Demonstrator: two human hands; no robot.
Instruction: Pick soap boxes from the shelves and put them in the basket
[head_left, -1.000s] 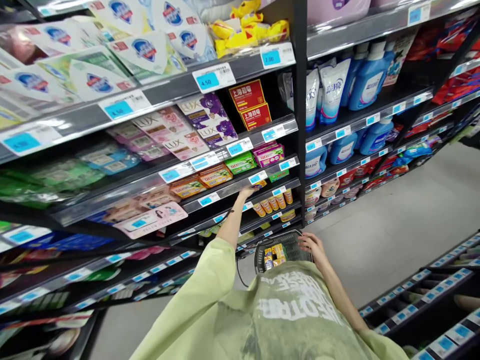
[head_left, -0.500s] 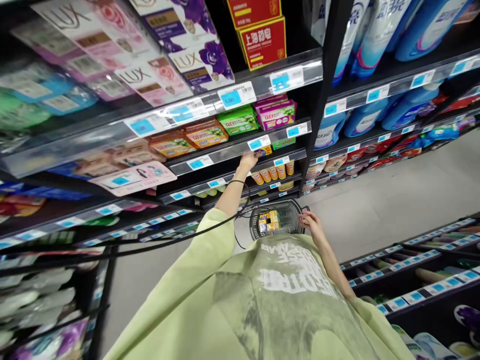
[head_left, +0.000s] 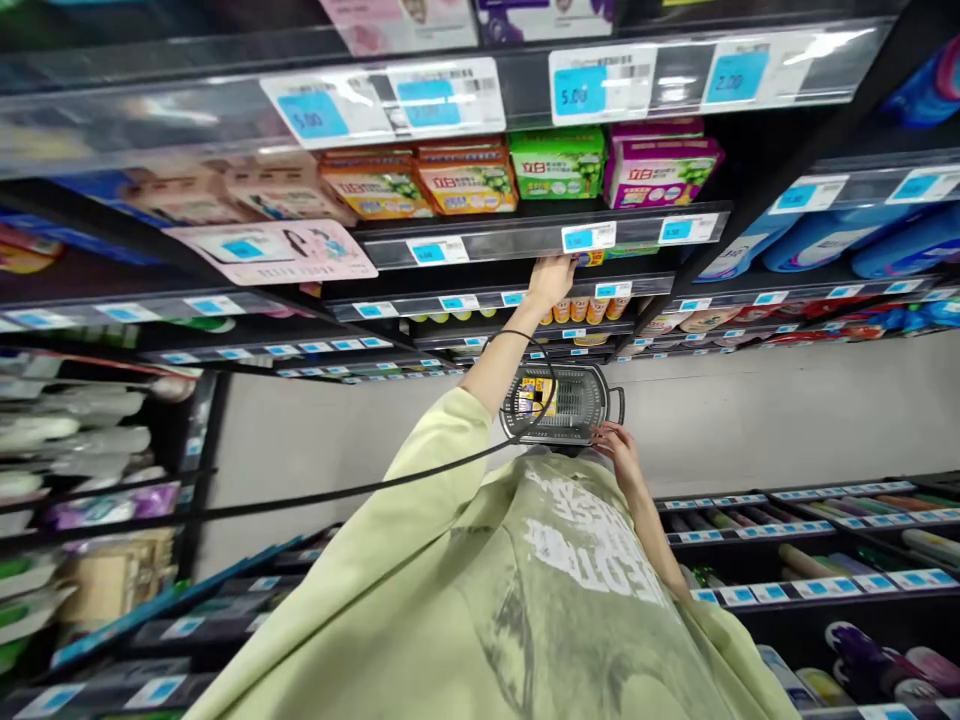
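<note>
Black slotted basket [head_left: 579, 402] | left grip [head_left: 553, 280] at boxy yellow pack [head_left: 592, 258], closure unclear | right grip [head_left: 619, 447] loosely spread

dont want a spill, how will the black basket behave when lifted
The black basket looks like stiff plastic, so its slotted walls should barely flex. It may tip, since the yellow packs sit toward one end.

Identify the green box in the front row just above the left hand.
Green box, between the right-hand orange box and the magenta box; only it has a mainly green front.
</note>
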